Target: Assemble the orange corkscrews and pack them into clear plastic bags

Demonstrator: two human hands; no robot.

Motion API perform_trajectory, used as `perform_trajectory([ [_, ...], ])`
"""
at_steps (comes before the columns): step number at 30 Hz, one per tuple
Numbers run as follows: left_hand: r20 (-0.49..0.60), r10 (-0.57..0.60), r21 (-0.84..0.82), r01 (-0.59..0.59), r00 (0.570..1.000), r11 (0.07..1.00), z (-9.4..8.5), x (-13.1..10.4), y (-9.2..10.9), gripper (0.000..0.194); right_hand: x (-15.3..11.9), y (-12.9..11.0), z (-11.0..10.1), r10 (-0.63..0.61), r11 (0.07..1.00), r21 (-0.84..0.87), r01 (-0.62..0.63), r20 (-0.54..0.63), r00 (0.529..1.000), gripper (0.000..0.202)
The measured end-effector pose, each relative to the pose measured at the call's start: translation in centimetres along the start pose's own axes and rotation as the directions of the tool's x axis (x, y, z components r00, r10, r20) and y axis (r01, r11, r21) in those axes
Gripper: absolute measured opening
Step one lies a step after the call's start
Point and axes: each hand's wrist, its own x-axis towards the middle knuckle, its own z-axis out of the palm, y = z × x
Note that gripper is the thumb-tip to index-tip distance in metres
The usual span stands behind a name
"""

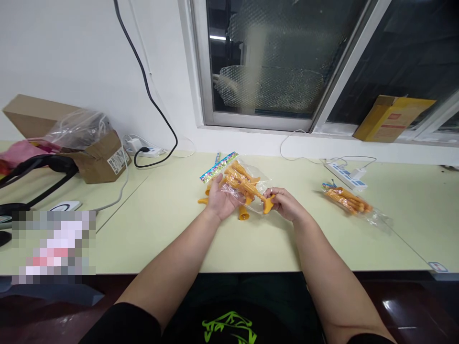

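Above the table, my left hand supports a clear plastic bag from below, its thumb over the bag near the blue printed header strip. Orange plastic toy pieces show in and around the bag. My right hand is closed on an orange plastic piece with a forked, tail-like end, at the bag's right side. Whether that piece is fully inside the bag I cannot tell. More orange pieces, one with a round cup-like end, lie on the table under my hands.
On the right lies another bag of orange pieces, below a white power strip. An open cardboard box stands at the left beside black headphones. A black cable hangs down the wall. The table's front edge runs below my forearms.
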Motion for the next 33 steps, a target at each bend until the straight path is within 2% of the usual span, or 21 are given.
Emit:
perform_trajectory([
  [6,0.015,-0.027,0.094,0.026,1.0,0.995,-0.1,0.0,-0.6,0.047,0.4,0.7,1.0,-0.134,0.991,0.039,0.132,0.075,0.988,0.018],
  [10,0.033,-0.014,0.151,0.009,0.999,0.989,-0.1,-0.1,-1.0,0.046,0.5,0.7,1.6,-0.123,0.989,0.095,0.112,0.121,0.985,0.022],
  [12,0.049,-0.006,0.155,-0.002,0.999,0.988,-0.1,0.0,-1.1,0.046,0.7,0.9,1.8,-0.123,0.987,0.118,0.112,0.09,0.988,0.029],
  [15,0.032,0.033,0.155,-0.037,0.999,0.987,-0.2,0.1,-1.2,0.044,1.1,1.4,1.8,-0.184,0.976,0.11,0.185,-0.026,0.983,0.04],
  [18,-0.025,0.077,0.204,-0.07,0.997,0.976,-0.2,0.1,-1.5,0.04,1.3,1.7,1.8,-0.291,0.954,0.035,0.298,-0.129,0.948,0.043],
  [20,-0.056,0.099,0.237,-0.083,0.994,0.968,-0.1,0.1,-1.6,0.039,1.2,1.7,1.9,-0.342,0.94,-0.031,0.341,-0.156,0.927,0.044],
  [23,-0.064,0.11,0.278,-0.089,0.992,0.956,0.1,0.0,-1.8,0.043,1.2,1.7,2.0,-0.346,0.938,-0.084,0.337,-0.139,0.928,0.04],
  [29,-0.035,0.117,0.329,-0.099,0.993,0.939,0.5,-0.2,-2.0,0.041,1.4,2.1,1.6,-0.289,0.957,-0.002,0.29,-0.072,0.954,0.037],
  [33,-0.022,0.132,0.33,-0.118,0.991,0.937,0.7,-0.2,-2.1,0.037,1.1,1.9,2.1,-0.357,0.934,-0.033,0.356,-0.017,0.934,0.039],
])
